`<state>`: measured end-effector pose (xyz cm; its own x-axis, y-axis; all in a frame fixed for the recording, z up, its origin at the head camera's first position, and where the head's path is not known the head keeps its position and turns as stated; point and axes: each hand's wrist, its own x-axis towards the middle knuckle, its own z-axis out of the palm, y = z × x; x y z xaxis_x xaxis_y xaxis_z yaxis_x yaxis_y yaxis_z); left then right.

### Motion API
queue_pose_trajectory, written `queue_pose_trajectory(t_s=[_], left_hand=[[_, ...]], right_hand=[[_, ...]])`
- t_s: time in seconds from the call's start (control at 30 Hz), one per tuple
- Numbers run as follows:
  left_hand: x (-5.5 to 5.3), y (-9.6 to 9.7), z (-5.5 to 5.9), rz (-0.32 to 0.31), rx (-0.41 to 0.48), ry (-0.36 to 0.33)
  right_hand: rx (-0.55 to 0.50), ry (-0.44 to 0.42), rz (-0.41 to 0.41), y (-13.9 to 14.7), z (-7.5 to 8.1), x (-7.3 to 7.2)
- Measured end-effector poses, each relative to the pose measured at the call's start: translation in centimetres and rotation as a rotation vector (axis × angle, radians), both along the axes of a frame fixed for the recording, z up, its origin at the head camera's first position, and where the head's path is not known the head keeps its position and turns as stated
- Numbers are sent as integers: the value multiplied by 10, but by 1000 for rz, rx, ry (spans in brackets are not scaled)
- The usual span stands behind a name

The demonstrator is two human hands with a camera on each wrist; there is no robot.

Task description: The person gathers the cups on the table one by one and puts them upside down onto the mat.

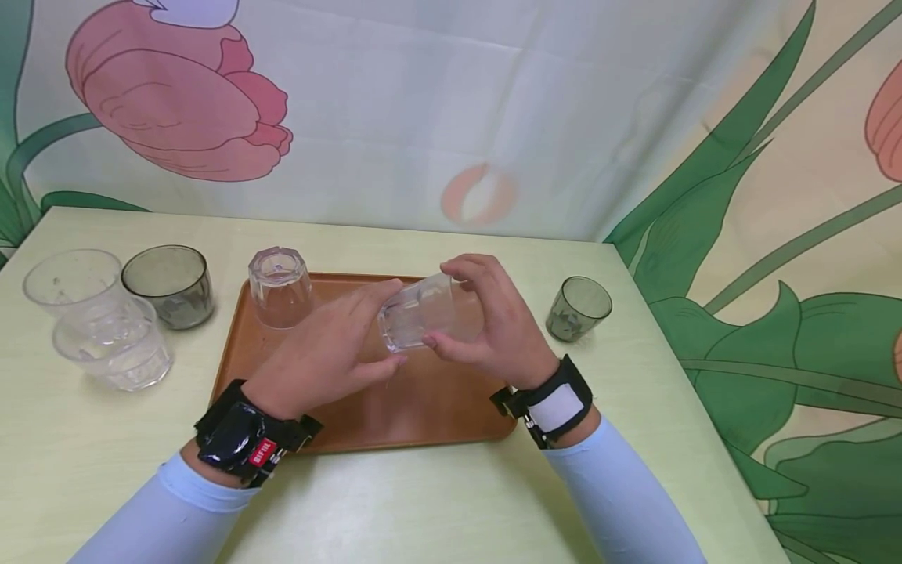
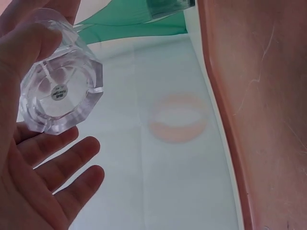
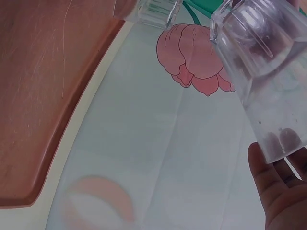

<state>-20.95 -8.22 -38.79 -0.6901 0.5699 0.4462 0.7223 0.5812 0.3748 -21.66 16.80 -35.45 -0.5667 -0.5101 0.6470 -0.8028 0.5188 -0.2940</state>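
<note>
In the head view, a clear drinking glass (image 1: 419, 313) lies sideways above the tray, its faceted base toward the left. My right hand (image 1: 496, 321) grips it by the rim end, with the thumb below and the fingers above. My left hand (image 1: 324, 348) is at the base end, fingers fairly straight and thumb apart from them. In the left wrist view, the glass base (image 2: 60, 93) with a small round label faces the camera, beside the spread left fingers (image 2: 72, 163). An upside-down clear glass (image 1: 279, 290) stands at the tray's back left corner.
The brown tray (image 1: 451, 407) lies on the pale table (image 1: 366, 509). Left of it are clear glasses (image 1: 106, 337), one tilted in another, and a grey tinted glass (image 1: 169, 286). A smaller grey glass (image 1: 578, 309) stands at right. A printed curtain (image 1: 395, 117) hangs behind.
</note>
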Motion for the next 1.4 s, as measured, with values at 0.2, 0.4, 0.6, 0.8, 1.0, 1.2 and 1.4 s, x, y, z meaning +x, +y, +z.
queue_pose_trajectory(t_s=[0.2,0.4,0.6,0.8,1.0,1.2,1.4], left_hand=[[0,1,0,-8,21,7],[0,-1,1,-22,38,-12],[0,-3,3,-18,56,-55],[0,-5,5,-38,72,-29],[0,-7,8,-46,72,13],[-1,-8,8,-76,92,42],[-3,-10,7,-97,90,64]], right_hand=[[-13,-12,12,-2,0,2],[-15,-17,18,-3,-2,2],[-35,-59,32,-2,-5,4],[-26,-74,46,1,-6,5],[-9,-102,71,4,-7,6],[21,-87,116,7,-8,5],[45,-73,118,11,-8,4]])
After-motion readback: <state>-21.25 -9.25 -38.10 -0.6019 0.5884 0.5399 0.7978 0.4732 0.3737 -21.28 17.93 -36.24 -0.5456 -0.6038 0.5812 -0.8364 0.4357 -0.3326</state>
